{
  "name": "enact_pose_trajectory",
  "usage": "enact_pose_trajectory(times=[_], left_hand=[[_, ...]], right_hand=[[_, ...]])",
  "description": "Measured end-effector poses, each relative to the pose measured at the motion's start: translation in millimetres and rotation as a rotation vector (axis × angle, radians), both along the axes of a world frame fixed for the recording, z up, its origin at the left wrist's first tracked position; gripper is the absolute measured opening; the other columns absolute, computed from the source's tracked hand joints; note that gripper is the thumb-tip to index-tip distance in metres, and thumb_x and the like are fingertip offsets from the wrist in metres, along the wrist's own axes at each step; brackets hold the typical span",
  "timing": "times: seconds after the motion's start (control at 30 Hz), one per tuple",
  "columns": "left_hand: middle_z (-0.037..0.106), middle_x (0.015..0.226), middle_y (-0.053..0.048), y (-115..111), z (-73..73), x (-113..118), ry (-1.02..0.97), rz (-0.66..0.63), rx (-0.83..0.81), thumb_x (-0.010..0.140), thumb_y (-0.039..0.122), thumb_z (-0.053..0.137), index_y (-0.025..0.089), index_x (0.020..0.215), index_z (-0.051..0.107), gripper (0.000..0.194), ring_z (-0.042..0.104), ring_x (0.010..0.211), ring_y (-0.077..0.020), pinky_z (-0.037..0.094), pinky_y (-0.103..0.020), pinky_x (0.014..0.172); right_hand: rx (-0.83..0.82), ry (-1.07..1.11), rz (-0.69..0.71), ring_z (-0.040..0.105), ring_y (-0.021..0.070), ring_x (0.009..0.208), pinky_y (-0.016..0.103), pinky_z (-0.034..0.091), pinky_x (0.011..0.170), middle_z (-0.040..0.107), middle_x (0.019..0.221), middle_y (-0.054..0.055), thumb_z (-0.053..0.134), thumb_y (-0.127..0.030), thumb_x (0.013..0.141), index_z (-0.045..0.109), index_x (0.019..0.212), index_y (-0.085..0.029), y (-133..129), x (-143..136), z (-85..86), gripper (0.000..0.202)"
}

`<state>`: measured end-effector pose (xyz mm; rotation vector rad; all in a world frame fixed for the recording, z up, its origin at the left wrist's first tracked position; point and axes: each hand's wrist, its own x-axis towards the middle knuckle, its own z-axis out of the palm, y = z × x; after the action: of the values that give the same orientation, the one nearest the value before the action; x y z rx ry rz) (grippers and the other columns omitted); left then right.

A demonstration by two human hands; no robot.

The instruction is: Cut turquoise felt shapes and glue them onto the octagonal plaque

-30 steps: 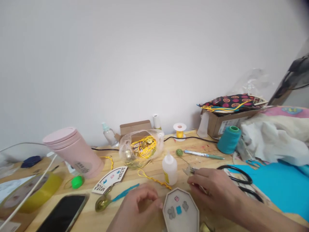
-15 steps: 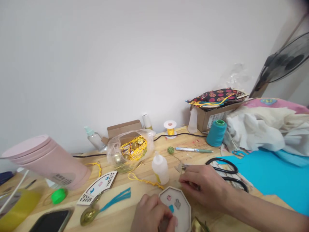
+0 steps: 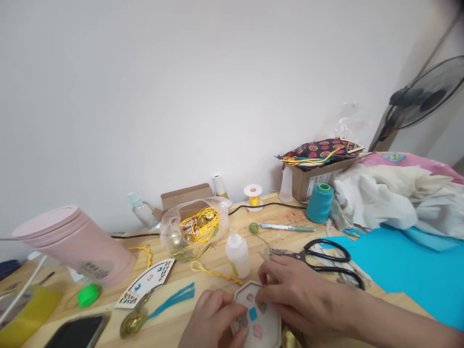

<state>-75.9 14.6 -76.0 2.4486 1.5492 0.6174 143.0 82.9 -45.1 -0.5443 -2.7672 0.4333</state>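
A pale octagonal piece lies at the bottom centre, with small pink shapes, a blue square and grey pieces on it. My left hand is at its left edge, thumb and fingers closed around a grey piece there. From the right, my right hand reaches over the octagon, its fingertips pressed on another grey piece near the upper right. Just behind the octagon stands a white squeeze bottle. Black-handled scissors lie beyond my right hand. A gold bell is partly hidden beneath that hand.
Left: pink tumbler, phone, green cap, fan-shaped piece and blue-tasselled bell. Behind: bag of yellow cords, yellow spool, pen. Right: teal thread cone, blue sheet, white cloth.
My right hand has moved left and down from beside the scissors onto the octagon. My left hand has shifted left to its edge, uncovering a pink shape. The view has shifted slightly.
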Motion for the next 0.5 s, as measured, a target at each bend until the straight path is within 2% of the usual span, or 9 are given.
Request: enact_pose_trajectory(times=[0.1, 0.27, 0.37, 0.5], left_hand=[[0.065, 0.08, -0.004, 1.3, -1.5, 4.8, 0.041, -0.048, -0.094, 0.074, 0.03, 0.061, 0.023, 0.091, 0.066, 0.018, 0.06, 0.075, -0.0182, 0.051, -0.026, 0.066], [0.065, 0.08, -0.004, 2.6, 4.0, 9.6, 0.048, 0.021, -0.175, 0.071, 0.029, 0.064, 0.02, 0.079, 0.064, 0.012, 0.06, 0.077, -0.0199, 0.051, -0.03, 0.069], [0.065, 0.079, -0.004, 1.8, 7.5, 8.7, 0.038, 0.002, -0.176, 0.072, 0.029, 0.064, 0.019, 0.078, 0.063, 0.011, 0.06, 0.077, -0.0193, 0.05, -0.029, 0.068], [0.064, 0.08, -0.003, 0.8, 5.7, 1.8, 0.052, -0.003, -0.097, 0.071, 0.033, 0.065, 0.023, 0.087, 0.064, 0.019, 0.059, 0.075, -0.0193, 0.05, -0.029, 0.067]], right_hand=[[0.009, -0.056, 0.018, 0.047, 0.0168, 0.08, 0.027, 0.037, 0.069, 0.051, 0.093, 0.003, 0.05, -0.014, 0.081, 0.063, 0.094, -0.024, -0.7, -1.9, 1.5, 0.021], [0.005, -0.067, 0.055, 0.046, 0.0163, 0.08, 0.027, 0.036, 0.069, 0.049, 0.092, 0.001, 0.055, -0.013, 0.076, 0.065, 0.085, -0.024, 1.1, -1.2, 1.6, 0.017], [-0.017, -0.041, 0.054, 0.045, 0.0154, 0.081, 0.027, 0.036, 0.071, 0.049, 0.091, 0.001, 0.054, -0.011, 0.077, 0.065, 0.085, -0.022, 2.7, 0.8, 1.4, 0.018], [-0.077, 0.01, 0.028, 0.046, 0.0151, 0.082, 0.026, 0.036, 0.073, 0.05, 0.092, 0.002, 0.052, -0.003, 0.073, 0.065, 0.091, -0.021, 4.6, 3.0, 0.5, 0.029]])
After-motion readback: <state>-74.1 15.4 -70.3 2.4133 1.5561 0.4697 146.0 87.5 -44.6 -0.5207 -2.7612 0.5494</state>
